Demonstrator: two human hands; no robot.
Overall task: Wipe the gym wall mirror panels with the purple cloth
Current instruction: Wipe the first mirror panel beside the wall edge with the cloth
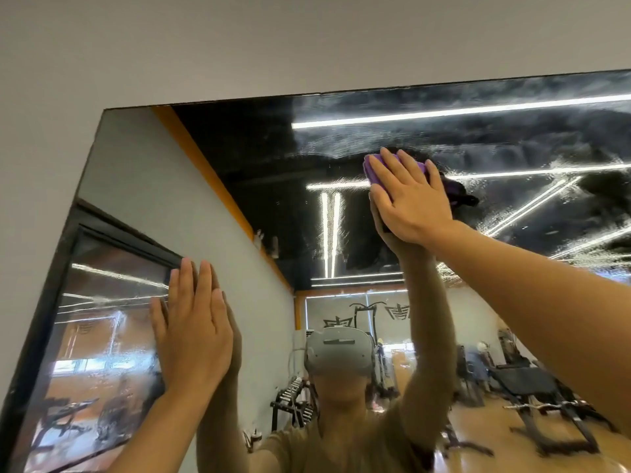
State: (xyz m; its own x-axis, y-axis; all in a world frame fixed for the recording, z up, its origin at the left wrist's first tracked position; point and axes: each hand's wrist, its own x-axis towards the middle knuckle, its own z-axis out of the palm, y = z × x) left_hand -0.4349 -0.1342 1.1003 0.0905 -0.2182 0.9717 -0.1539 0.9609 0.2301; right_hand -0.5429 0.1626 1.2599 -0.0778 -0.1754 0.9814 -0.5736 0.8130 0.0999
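Mirror (341,158): I see a large flat glass panel on a pale grey wall, its thin dark edge running along the top and down the left. The upper right of the glass is streaked and cloudy with feathery white smears; the upper left reads darker and clearer.

Cloth (370,170): purple, soft, bunched into a small pad. It sits high on the mirror, flat between my right palm and the glass, poking out at the left of the fingers and between them.

Right hand (409,196): raised high, palm pressing the cloth to the glass. The fingers are straight and slightly spread, not curled round the cloth.

Left hand (193,332): lower and to the left, flat on the glass, well apart from the cloth. Its fingers are straight and held nearly together, thumb out to the side; it holds nothing.

Reflection: my arms meet their doubles at the glass. Behind them I see a grey headset (336,349), long white strip lights on a black ceiling, an orange trim line, a black-framed window, and dark padded gym benches (526,387) on a glossy wooden floor.
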